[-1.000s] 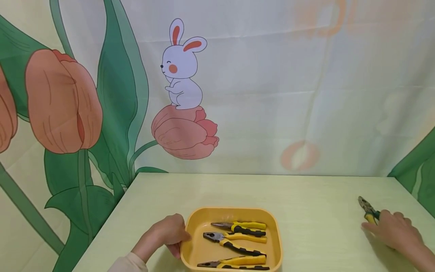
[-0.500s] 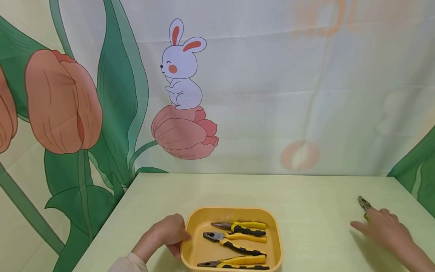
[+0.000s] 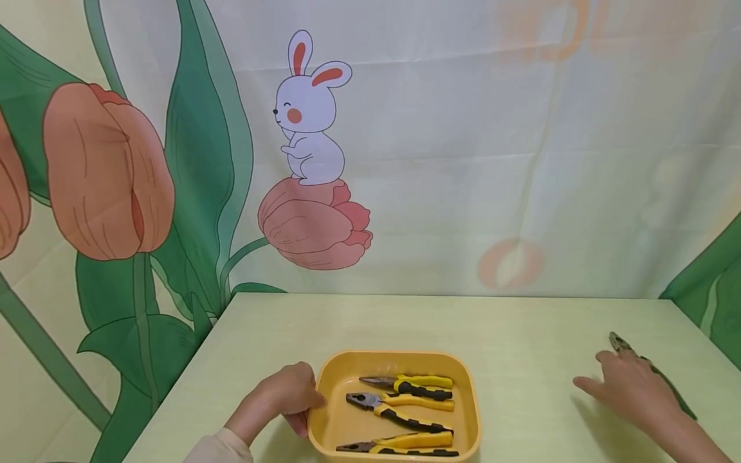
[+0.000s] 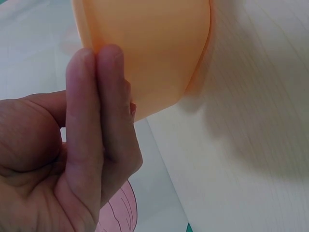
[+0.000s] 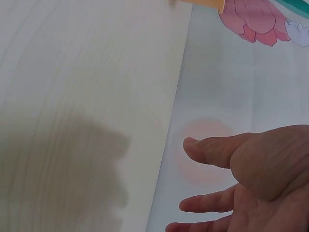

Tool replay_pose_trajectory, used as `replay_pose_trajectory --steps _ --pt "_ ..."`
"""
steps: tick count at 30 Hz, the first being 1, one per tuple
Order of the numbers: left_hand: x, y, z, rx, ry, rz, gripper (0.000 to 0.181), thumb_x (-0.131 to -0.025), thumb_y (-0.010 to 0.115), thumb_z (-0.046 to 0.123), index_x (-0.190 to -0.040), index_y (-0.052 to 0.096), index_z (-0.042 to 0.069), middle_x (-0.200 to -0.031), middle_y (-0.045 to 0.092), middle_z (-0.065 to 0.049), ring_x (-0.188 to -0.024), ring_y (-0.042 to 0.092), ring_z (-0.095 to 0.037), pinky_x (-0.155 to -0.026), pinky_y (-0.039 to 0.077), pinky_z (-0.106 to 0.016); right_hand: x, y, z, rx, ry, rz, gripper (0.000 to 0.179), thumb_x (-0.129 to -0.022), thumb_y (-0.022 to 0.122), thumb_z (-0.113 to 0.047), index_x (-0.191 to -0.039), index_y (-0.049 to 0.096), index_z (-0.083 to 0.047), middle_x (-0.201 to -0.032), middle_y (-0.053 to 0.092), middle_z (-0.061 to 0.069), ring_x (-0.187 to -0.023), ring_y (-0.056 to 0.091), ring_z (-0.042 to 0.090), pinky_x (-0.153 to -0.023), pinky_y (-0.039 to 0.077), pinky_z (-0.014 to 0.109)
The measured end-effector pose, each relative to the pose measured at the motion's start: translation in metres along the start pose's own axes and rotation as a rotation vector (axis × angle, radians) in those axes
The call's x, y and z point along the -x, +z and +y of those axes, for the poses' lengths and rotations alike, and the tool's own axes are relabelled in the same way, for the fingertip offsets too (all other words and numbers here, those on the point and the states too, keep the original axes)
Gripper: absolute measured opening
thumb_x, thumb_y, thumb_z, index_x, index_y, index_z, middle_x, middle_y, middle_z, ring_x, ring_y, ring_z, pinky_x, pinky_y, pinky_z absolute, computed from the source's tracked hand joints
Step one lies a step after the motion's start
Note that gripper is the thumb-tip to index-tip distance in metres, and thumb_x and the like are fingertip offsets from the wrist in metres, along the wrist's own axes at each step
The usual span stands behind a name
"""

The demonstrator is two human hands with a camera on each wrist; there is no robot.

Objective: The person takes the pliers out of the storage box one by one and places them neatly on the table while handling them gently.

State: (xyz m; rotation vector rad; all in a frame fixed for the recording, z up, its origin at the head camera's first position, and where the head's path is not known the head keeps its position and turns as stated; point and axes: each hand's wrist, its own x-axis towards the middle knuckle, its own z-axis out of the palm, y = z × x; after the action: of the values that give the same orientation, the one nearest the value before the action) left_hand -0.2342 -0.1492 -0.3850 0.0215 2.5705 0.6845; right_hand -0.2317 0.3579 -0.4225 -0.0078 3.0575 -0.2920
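My left hand (image 3: 291, 393) grips the left wall of a yellow tray (image 3: 475, 411), thumb over the rim and fingers outside. In the left wrist view the fingers (image 4: 86, 92) lie against the tray's outer wall (image 4: 154, 58). Inside the tray lie three pliers with yellow and black handles: long-nose pliers (image 3: 379, 382) at the back, combination pliers (image 3: 365, 400) in the middle, another pair (image 3: 417, 441) at the front. My right hand (image 3: 637, 392), thumb and fingers spread, holds nothing. It partly covers a pair of pliers (image 3: 673, 386) with dark green handles on the table at the right.
The pale wooden table (image 3: 521, 341) runs back to a printed cloth (image 3: 440, 161) with a rabbit and tulips. A tray corner (image 5: 207, 4) shows at the top of the right wrist view.
My right hand has let go of the green-handled pliers, which stay on the table, and has moved left with its fingers spreading. The left hand and tray have not moved.
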Motion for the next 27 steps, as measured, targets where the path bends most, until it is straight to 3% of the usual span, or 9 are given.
replay_pose_trajectory --steps 8,17,27 --pt "-0.001 0.000 0.000 0.010 -0.015 -0.003 0.017 -0.089 0.064 0.010 -0.074 0.060 0.001 -0.054 0.066 -0.008 -0.047 0.068 -0.016 -0.047 0.055 -0.022 0.005 -0.003 -0.024 0.006 -0.044 0.045 0.082 -0.084 0.065 -0.059 -0.124 0.054 0.011 -0.107 0.061 0.030 -0.098 0.056 0.050 -0.071 0.051 0.057" --pt "-0.001 0.000 0.002 0.000 -0.026 0.007 0.018 -0.088 0.064 0.010 -0.073 0.059 0.002 -0.053 0.066 -0.008 -0.047 0.068 -0.016 -0.047 0.055 -0.022 0.014 -0.004 -0.057 0.005 -0.098 0.085 0.076 -0.085 0.065 -0.058 -0.126 0.057 0.006 -0.113 0.060 0.028 -0.099 0.058 0.047 -0.071 0.050 0.060" --pt "-0.001 0.001 0.002 0.007 -0.024 0.002 0.018 -0.089 0.064 0.010 -0.074 0.060 0.002 -0.053 0.066 -0.008 -0.048 0.068 -0.016 -0.048 0.055 -0.022 0.020 -0.008 -0.086 -0.008 -0.138 0.097 0.070 -0.084 0.069 -0.053 -0.124 0.059 0.002 -0.116 0.061 0.025 -0.101 0.059 0.041 -0.075 0.051 0.055"
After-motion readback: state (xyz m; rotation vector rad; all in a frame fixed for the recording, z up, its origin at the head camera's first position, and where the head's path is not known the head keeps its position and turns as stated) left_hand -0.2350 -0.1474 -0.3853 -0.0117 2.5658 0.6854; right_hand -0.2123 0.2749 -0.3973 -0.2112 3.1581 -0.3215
